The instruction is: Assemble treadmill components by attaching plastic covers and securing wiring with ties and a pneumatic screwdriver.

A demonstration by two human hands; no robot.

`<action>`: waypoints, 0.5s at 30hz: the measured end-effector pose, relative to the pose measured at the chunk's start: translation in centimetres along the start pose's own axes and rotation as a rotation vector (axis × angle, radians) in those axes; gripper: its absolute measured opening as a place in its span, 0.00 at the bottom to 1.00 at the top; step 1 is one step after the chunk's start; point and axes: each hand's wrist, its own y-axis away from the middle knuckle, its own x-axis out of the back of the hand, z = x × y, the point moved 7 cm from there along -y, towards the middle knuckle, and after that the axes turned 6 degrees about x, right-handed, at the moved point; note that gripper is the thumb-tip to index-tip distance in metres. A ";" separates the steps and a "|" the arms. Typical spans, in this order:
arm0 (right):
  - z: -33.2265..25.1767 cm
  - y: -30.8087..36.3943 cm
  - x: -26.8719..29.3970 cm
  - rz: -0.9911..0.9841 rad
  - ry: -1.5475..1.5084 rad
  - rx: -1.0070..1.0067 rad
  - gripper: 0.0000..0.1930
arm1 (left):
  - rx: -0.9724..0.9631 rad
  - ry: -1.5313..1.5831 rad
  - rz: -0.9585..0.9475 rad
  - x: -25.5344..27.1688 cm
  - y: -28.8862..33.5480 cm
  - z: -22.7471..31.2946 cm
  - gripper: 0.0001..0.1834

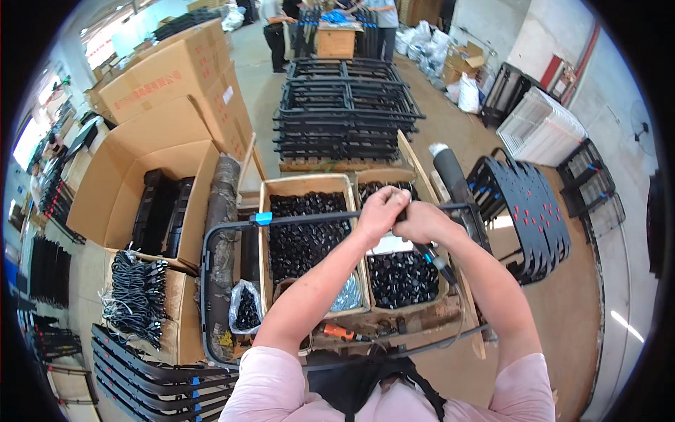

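A black rectangular tube frame with rounded corners lies across the bench in front of me. Over its far bar, my left hand is closed, fingertips pressed together; what they pinch is too small to make out. Right beside it, almost touching, my right hand wraps round a dark, corded electric screwdriver, whose rear end sticks out toward me. Its tip is hidden by my hands. Beneath the frame sit wooden bins of small black plastic parts and more black parts. Blue tape marks the far bar.
An orange tool lies at the bench's near edge, beside a bag of black parts. Left stand an open carton and bundled black cables. Stacked black frames are ahead; a black slatted panel is right. People stand far off.
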 end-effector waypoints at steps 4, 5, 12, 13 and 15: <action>0.6 9.9 -2.9 0.007 0.091 -0.044 0.23 | 0.063 0.019 -0.158 -4.8 8.2 -2.3 0.14; 0.8 12.1 -3.6 -0.044 0.100 -0.080 0.24 | 0.092 0.008 -0.203 -6.0 10.0 -2.9 0.15; 2.5 22.8 -9.9 -0.055 -0.006 -0.139 0.23 | 0.285 0.024 -0.415 -11.1 19.9 -8.0 0.13; 2.5 23.8 -10.7 -0.055 -0.034 -0.151 0.22 | 0.325 0.042 -0.442 -11.5 21.1 -8.7 0.13; 2.6 25.0 -12.3 -0.075 -0.035 -0.173 0.22 | 0.318 0.058 -0.423 -11.6 22.7 -9.6 0.12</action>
